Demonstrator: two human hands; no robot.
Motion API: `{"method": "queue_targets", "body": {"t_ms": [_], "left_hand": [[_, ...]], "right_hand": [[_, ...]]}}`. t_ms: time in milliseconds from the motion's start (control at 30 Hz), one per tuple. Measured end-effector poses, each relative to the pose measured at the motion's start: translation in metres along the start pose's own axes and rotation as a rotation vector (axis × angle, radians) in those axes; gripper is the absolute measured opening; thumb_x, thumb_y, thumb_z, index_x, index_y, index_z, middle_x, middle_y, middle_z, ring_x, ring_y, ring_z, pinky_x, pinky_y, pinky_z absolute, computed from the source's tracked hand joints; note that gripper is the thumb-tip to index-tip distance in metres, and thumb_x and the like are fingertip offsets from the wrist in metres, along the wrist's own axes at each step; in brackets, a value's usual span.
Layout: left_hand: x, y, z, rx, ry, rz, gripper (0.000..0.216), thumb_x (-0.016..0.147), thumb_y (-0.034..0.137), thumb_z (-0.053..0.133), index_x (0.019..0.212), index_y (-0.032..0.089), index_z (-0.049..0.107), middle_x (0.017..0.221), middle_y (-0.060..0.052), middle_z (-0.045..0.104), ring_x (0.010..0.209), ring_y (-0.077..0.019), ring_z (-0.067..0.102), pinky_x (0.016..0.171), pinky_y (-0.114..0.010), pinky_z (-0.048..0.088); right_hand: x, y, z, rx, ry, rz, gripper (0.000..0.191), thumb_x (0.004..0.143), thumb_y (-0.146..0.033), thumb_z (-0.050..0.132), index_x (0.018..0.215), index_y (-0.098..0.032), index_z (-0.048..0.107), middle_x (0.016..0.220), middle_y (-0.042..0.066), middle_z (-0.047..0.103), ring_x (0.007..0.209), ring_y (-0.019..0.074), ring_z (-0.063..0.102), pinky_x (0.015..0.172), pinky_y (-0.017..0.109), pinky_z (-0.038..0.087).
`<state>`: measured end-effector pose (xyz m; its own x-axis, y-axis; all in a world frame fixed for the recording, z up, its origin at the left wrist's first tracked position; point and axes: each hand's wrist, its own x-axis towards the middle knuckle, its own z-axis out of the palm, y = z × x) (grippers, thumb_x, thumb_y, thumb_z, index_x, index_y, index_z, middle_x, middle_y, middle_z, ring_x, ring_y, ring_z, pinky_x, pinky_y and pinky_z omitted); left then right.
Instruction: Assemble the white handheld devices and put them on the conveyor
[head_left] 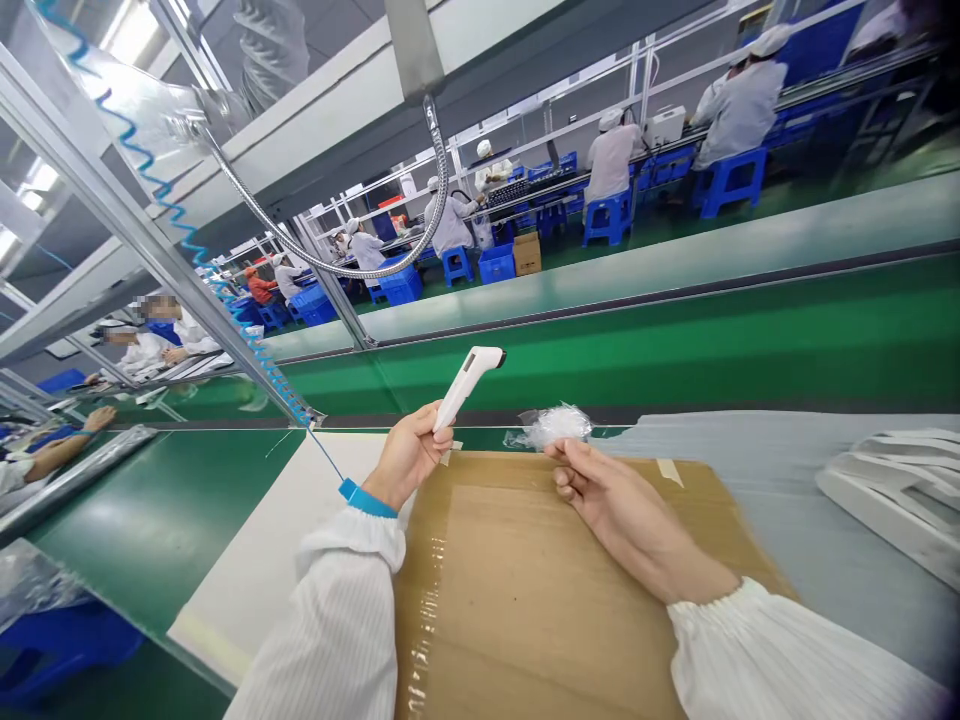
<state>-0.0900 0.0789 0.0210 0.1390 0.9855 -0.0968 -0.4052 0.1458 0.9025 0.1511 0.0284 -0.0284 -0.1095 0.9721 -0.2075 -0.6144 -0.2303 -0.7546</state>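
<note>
My left hand (416, 445), with a blue wrist strap (367, 497) on the wrist, is closed around the lower end of a slim white handheld device (471, 382). The device tilts up to the right and ends in a bent head with a dark tip. My right hand (611, 500) hovers over the cardboard sheet (547, 590), thumb and fingers drawn together. Whatever those fingers pinch, if anything, is hidden or too small to name. Just behind the fingertips lies a crumpled heap of transparent plastic film (559, 425).
Several similar white parts (900, 495) are stacked at the right on a grey sheet (750, 480). A green conveyor belt (675, 350) runs behind the bench. A coiled blue cord (262, 350) hangs at the left beside a metal post. Co-workers sit farther off.
</note>
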Motion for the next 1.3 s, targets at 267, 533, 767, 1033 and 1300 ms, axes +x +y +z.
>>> {"method": "queue_targets", "body": {"t_ms": [267, 533, 767, 1033, 1300], "left_hand": [[0.018, 0.0, 0.004, 0.336, 0.238, 0.082, 0.014, 0.09, 0.014, 0.055, 0.102, 0.011, 0.063, 0.082, -0.004, 0.055, 0.059, -0.0072, 0.05, 0.058, -0.02, 0.048], [0.101, 0.029, -0.007, 0.908, 0.657, 0.126, 0.025, 0.084, 0.012, 0.063, 0.108, 0.019, 0.06, 0.103, -0.013, 0.068, 0.105, -0.0274, 0.067, 0.092, -0.041, 0.05], [0.096, 0.01, 0.01, 1.31, 0.561, 0.152, 0.023, 0.078, 0.016, 0.071, 0.1, 0.018, 0.07, 0.127, -0.02, 0.063, 0.138, -0.0401, 0.047, 0.11, -0.051, 0.037], [0.035, -0.047, 0.069, 1.253, -0.135, 0.41, 0.022, 0.089, 0.018, 0.062, 0.105, 0.025, 0.075, 0.127, -0.007, 0.069, 0.117, -0.0255, 0.063, 0.108, -0.039, 0.044], [-0.004, -0.092, 0.05, 1.098, 0.301, 0.447, 0.02, 0.083, 0.013, 0.064, 0.1, 0.022, 0.069, 0.119, -0.014, 0.062, 0.121, -0.034, 0.055, 0.111, -0.054, 0.036]], "right_hand": [[-0.003, -0.002, 0.0, 0.021, -0.019, -0.002, 0.025, 0.078, -0.045, 0.085, 0.085, -0.022, 0.079, 0.097, 0.003, 0.067, 0.074, 0.0121, 0.051, 0.065, 0.024, 0.049], [-0.003, 0.0, 0.0, 0.028, 0.008, -0.007, 0.025, 0.077, -0.046, 0.086, 0.085, -0.023, 0.079, 0.099, 0.002, 0.068, 0.072, 0.0115, 0.051, 0.064, 0.025, 0.047], [0.0, 0.003, -0.001, 0.024, -0.019, -0.025, 0.027, 0.076, -0.046, 0.086, 0.086, -0.022, 0.077, 0.096, 0.003, 0.07, 0.071, 0.0118, 0.054, 0.064, 0.027, 0.048], [0.001, 0.001, 0.0, 0.18, 0.11, 0.004, 0.024, 0.076, -0.027, 0.085, 0.095, -0.023, 0.071, 0.094, 0.002, 0.074, 0.066, 0.0114, 0.057, 0.059, 0.025, 0.049], [-0.004, -0.005, 0.001, 0.082, 0.061, 0.015, 0.011, 0.079, -0.025, 0.083, 0.086, -0.021, 0.075, 0.094, 0.002, 0.07, 0.068, 0.0105, 0.054, 0.062, 0.023, 0.05]]}}
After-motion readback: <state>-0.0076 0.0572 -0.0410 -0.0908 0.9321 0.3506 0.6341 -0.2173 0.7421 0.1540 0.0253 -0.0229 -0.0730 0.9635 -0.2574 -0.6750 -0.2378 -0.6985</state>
